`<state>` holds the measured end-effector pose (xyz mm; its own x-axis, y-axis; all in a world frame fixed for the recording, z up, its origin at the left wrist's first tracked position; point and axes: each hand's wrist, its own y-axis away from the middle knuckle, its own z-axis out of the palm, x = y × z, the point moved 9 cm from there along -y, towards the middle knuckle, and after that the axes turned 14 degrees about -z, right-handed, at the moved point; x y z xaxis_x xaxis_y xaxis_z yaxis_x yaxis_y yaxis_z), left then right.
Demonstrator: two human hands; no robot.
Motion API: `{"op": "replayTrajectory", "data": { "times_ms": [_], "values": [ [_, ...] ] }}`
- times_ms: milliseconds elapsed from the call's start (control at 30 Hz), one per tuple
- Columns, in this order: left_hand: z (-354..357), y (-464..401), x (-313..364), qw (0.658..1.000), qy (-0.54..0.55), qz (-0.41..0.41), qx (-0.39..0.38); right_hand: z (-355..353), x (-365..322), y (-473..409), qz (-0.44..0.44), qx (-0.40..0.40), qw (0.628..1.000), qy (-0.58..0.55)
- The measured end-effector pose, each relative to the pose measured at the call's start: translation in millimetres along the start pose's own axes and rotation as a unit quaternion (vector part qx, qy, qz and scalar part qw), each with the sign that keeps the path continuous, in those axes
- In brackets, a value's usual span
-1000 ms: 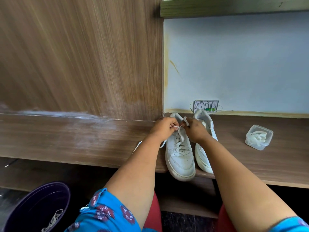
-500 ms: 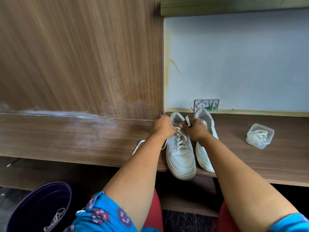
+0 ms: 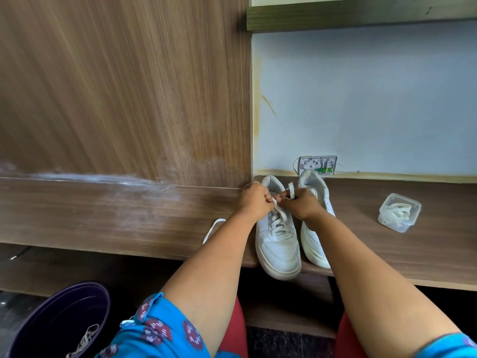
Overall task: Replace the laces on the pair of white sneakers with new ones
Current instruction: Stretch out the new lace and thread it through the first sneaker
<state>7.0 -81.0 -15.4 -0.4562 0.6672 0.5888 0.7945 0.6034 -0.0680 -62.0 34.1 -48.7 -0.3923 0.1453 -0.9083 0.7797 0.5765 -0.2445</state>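
Left hand (image 3: 254,200): fingers curled, it pinches the white lace (image 3: 280,215) at the top of the left sneaker (image 3: 277,241)
Right hand (image 3: 300,204): fingers curled, it grips the other end of the lace, and this end stands up above the knuckles
Left sneaker: on the wooden bench (image 3: 129,215), toe at 6 o'clock and hanging a little over the front edge, laced up to the top eyelets
Lace tail: one loose end lies on the bench at 9 o'clock from the left sneaker, partly hidden by the left forearm
Right sneaker (image 3: 313,228): just beside the left sneaker at 3 o'clock, partly covered by the right forearm
Clear box (image 3: 398,211): on the bench, well apart at 3 o'clock from the shoes, white laces inside
Dark bucket (image 3: 59,321): on the floor at 7 o'clock, a used lace inside
Socket plate (image 3: 318,165): on the wall at 12 o'clock, behind the heels
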Motion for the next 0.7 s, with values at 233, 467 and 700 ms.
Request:
{"op": "replayTrajectory", "data": {
  "times_ms": [233,467,700],
  "values": [
    [0.9,0.4,-5.2,0.997,-0.008,-0.029,-0.074,2.3,-0.3,6.0,0.062,0.011,0.984,-0.165],
    [10.7,4.0,-36.9,0.956,-0.183,-0.046,-0.223,4.7,15.1,-0.3,0.139,0.08,0.934,-0.32],
    [24.9,10.7,-42.3,0.945,-0.172,-0.052,-0.273,-20.8,0.4,0.4,0.034,0.19,0.978,-0.074]
  ]
}}
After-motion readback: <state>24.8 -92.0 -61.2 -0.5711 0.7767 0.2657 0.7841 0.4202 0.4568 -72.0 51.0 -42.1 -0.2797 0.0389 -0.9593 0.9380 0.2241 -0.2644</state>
